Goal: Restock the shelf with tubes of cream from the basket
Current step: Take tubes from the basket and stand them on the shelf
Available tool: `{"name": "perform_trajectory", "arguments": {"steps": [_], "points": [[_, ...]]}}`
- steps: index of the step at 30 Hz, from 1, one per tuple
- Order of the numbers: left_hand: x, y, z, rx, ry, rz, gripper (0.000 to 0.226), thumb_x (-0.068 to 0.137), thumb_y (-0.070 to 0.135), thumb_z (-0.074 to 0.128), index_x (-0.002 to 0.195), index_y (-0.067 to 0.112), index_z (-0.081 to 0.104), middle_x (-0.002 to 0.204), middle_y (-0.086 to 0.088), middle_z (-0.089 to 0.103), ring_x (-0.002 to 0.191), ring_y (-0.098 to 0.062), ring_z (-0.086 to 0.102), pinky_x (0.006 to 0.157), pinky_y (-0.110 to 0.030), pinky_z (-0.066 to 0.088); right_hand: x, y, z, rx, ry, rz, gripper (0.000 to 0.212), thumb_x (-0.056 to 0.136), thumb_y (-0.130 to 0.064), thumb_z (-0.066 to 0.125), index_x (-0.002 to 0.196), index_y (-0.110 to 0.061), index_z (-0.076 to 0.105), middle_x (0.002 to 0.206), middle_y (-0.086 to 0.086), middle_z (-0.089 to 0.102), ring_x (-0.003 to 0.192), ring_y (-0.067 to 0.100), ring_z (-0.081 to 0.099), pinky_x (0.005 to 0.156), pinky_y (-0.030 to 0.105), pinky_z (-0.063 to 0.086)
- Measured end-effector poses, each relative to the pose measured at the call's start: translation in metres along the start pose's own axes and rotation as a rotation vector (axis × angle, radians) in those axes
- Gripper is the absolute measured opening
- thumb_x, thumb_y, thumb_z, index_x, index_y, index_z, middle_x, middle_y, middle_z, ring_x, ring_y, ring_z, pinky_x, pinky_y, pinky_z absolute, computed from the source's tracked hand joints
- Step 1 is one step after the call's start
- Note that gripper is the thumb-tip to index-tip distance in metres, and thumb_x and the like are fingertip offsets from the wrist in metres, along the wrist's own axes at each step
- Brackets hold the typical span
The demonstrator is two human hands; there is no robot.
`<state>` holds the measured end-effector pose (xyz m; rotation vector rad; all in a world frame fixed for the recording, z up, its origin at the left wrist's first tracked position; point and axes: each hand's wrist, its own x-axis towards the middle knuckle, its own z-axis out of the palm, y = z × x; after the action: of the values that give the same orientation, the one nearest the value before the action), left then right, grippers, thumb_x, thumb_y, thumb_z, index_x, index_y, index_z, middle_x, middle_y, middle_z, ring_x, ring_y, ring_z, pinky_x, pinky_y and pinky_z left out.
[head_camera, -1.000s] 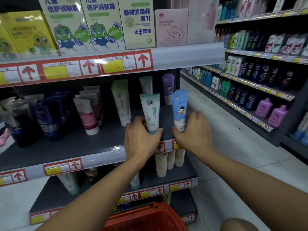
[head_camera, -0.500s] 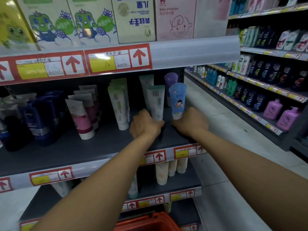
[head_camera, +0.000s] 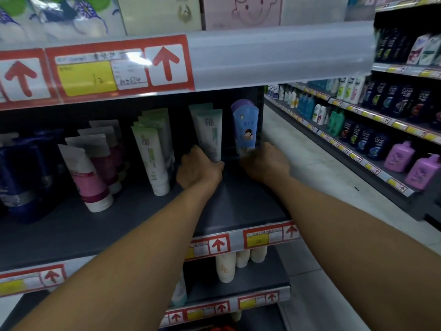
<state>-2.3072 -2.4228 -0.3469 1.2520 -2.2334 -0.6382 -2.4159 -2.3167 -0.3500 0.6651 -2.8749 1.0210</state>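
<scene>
Dark grey shelf (head_camera: 100, 225) carries upright tubes in rows. Both arms reach far into its right end. Left hand (head_camera: 199, 170) grips the base of a white-green tube (head_camera: 211, 134), fingers curled round it. Right hand (head_camera: 265, 163) holds the base of a blue tube (head_camera: 247, 130) just right of it, near the shelf's far right corner. Both tubes stand upright.

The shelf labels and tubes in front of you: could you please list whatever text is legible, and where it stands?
"2", handwritten: yellow price tag on the upper shelf rail.
Red up arrows, no words: arrow signs on that rail.
White slip beside the tag: handwriting too blurred.
Green-white tube and blue tube: print too small.
Lower price tag: unreadable.
</scene>
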Motion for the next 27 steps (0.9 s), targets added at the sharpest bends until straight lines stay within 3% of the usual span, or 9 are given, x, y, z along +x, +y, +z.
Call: {"name": "perform_trajectory", "arguments": {"steps": [3,7,13,19,27], "points": [[0.002,-0.001,0.005,-0.021,0.025,-0.004,0.064,0.079,0.052,0.081,0.126,0.016,0.057,0.128,-0.009,0.065,0.117,-0.032,0.064,0.081,-0.039,0.050,0.005,0.003,0.003,-0.003,0.002,-0.014,0.054,0.085,-0.056,0.067,0.120,-0.015,0.065,0.111,0.008,0.069,0.098,0.029,0.066,0.069,0.034,0.047],[0.002,-0.003,0.007,-0.062,0.037,-0.019,0.058,0.080,0.051,0.080,0.122,0.015,0.060,0.125,-0.007,0.067,0.115,-0.031,0.065,0.076,-0.036,0.049,0.005,0.006,0.007,-0.032,0.038,-0.042,0.052,0.085,-0.058,0.065,0.118,-0.018,0.066,0.110,0.008,0.069,0.098,0.030,0.066,0.073,0.037,0.053],[0.003,-0.003,0.008,-0.055,0.049,-0.015,0.056,0.086,0.046,0.078,0.125,0.012,0.057,0.128,-0.011,0.067,0.119,-0.034,0.063,0.083,-0.039,0.052,0.005,0.005,0.009,-0.059,0.062,-0.052,0.054,0.082,-0.058,0.062,0.116,-0.017,0.066,0.108,0.008,0.069,0.095,0.030,0.067,0.076,0.039,0.057],[0.005,-0.003,0.010,-0.024,0.048,-0.009,0.055,0.088,0.046,0.076,0.124,0.011,0.054,0.127,-0.013,0.066,0.119,-0.036,0.063,0.084,-0.042,0.054,0.008,0.007,0.009,-0.076,0.050,-0.053,0.049,0.085,-0.052,0.066,0.118,-0.016,0.064,0.110,0.009,0.067,0.098,0.031,0.065,0.068,0.034,0.045],[0.007,-0.004,0.012,-0.009,0.046,0.012,0.059,0.089,0.048,0.075,0.126,0.008,0.052,0.128,-0.014,0.065,0.119,-0.037,0.062,0.084,-0.043,0.055,0.011,0.008,0.012,-0.091,0.055,-0.061,0.051,0.086,-0.053,0.067,0.121,-0.016,0.062,0.112,0.009,0.066,0.099,0.031,0.065,0.068,0.034,0.046]]}}
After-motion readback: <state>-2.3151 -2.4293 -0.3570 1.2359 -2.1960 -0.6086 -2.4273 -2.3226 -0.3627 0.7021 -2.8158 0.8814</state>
